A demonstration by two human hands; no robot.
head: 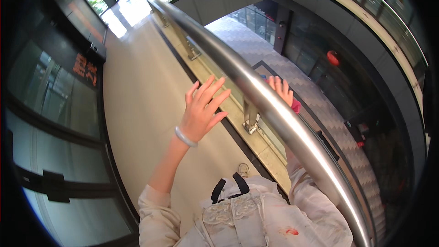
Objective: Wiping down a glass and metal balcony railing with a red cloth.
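Observation:
My left hand (203, 111) is raised over the walkway with its fingers spread and nothing in it; a pale bangle (185, 137) circles the wrist. To its right runs a thick, shiny metal handrail (253, 80). My right hand (282, 90) shows partly past the far side of this rail, its fingers apart; the rail hides much of the forearm, and a red band (296, 105) is at the wrist. Whether the right hand touches the rail or the glass cannot be told. Below, a black strap (241, 183) lies against my light-coloured top, which bears a red stain.
A pale walkway floor (137, 85) stretches ahead, with dark-framed glass doors (68, 164) on the left. Metal posts (250, 113) and glass panels stand under the handrail. Beyond it the space drops to a patterned lower floor (240, 34). A shoe (244, 169) shows below me.

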